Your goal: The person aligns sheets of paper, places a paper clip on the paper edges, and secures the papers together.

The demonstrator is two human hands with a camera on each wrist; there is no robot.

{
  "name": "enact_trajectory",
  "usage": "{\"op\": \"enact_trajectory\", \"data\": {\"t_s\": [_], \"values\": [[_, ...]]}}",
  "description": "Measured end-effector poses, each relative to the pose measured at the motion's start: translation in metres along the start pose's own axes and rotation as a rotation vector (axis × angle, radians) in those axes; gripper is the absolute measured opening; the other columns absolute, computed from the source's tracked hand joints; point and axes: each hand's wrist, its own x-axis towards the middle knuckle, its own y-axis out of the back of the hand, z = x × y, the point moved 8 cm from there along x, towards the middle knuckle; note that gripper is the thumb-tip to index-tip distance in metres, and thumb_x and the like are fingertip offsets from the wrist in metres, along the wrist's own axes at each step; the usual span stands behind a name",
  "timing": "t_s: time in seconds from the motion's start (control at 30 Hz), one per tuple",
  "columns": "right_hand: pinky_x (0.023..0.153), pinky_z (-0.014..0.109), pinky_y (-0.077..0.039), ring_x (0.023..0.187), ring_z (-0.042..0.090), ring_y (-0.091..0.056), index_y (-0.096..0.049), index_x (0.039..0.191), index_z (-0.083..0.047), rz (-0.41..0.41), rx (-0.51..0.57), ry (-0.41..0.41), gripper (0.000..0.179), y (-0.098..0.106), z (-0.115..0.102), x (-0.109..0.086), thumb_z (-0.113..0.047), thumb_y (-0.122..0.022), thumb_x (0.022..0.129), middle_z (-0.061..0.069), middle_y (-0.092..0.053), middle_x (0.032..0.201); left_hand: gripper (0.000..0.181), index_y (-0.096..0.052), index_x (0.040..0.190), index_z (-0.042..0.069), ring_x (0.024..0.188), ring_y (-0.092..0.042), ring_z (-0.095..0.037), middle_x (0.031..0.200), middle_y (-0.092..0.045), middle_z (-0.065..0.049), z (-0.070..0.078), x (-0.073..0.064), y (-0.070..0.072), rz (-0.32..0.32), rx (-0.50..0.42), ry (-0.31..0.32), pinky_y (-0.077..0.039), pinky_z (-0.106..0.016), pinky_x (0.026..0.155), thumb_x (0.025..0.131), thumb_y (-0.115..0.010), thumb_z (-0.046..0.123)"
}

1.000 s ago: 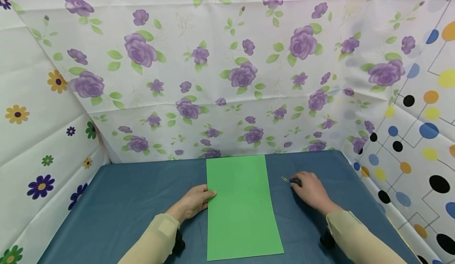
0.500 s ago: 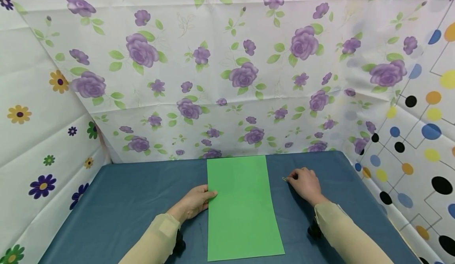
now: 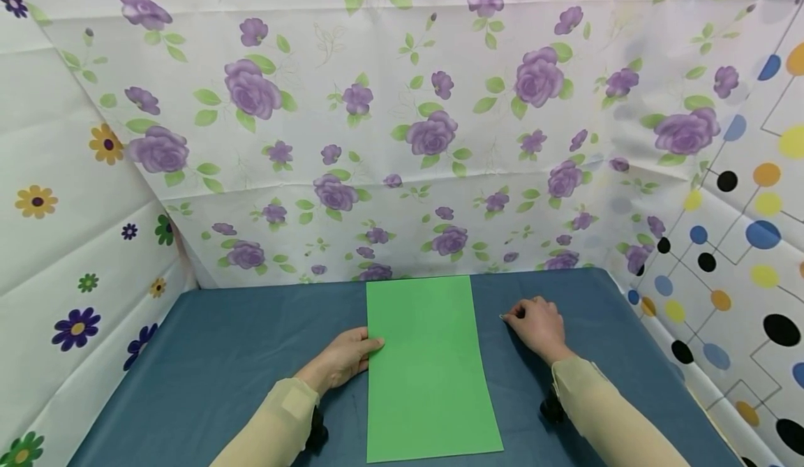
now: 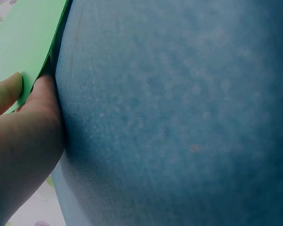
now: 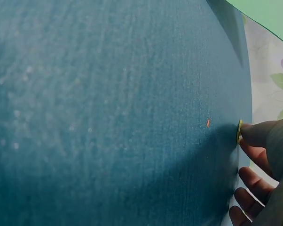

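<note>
A long sheet of green paper (image 3: pixel 430 369) lies upright on the table in the middle of the head view. My left hand (image 3: pixel 342 357) pinches its left edge, thumb on top and fingers underneath; the left wrist view shows the thumb (image 4: pixel 9 92) on the green face. To the right of the sheet, my right hand (image 3: pixel 539 327) is low over the cloth. Its thumb and forefinger pinch a small yellow paper clip (image 5: pixel 239 132), which stands on edge at the tablecloth in the right wrist view. The other fingers are loosely bent.
A blue cloth (image 3: pixel 270 327) covers the table. Flowered sheeting (image 3: pixel 389 139) hangs behind the far edge, with a dotted sheet (image 3: pixel 747 257) at the right and another flowered sheet (image 3: pixel 63 257) at the left. A tiny orange speck (image 5: pixel 208 123) is on the cloth.
My right hand has moved a little left and taken the paper clip, which lay on the cloth beside its fingertips, between thumb and forefinger. The left hand and green paper have stayed put.
</note>
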Motion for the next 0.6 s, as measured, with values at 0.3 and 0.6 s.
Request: {"op": "enact_trajectory", "data": {"t_s": [0.3,0.6], "values": [[0.084,0.057,-0.04,0.106,0.042,-0.049,-0.072,0.089,-0.015,-0.005,-0.008,-0.025,0.02,-0.0018,0.0012,0.0007,-0.034,-0.074,0.096,0.017,-0.06,0.115,0.039,-0.049,0.141,-0.008,0.11,-0.068,-0.027,0.126,-0.066,-0.017,-0.0014,0.0014,0.0006,0.005,-0.002,0.003,-0.058,-0.041,0.091,0.109,-0.053,0.014],[0.084,0.057,-0.042,0.105,0.041,-0.051,-0.079,0.095,-0.015,-0.013,0.016,-0.059,0.011,-0.0033,0.0029,0.0012,-0.024,-0.075,0.095,0.014,-0.065,0.111,0.039,-0.049,0.142,-0.007,0.111,-0.067,-0.027,0.128,-0.065,-0.018,-0.0023,0.0013,0.001,0.002,-0.008,0.011,-0.058,-0.041,0.092,0.109,-0.053,0.013]]}}
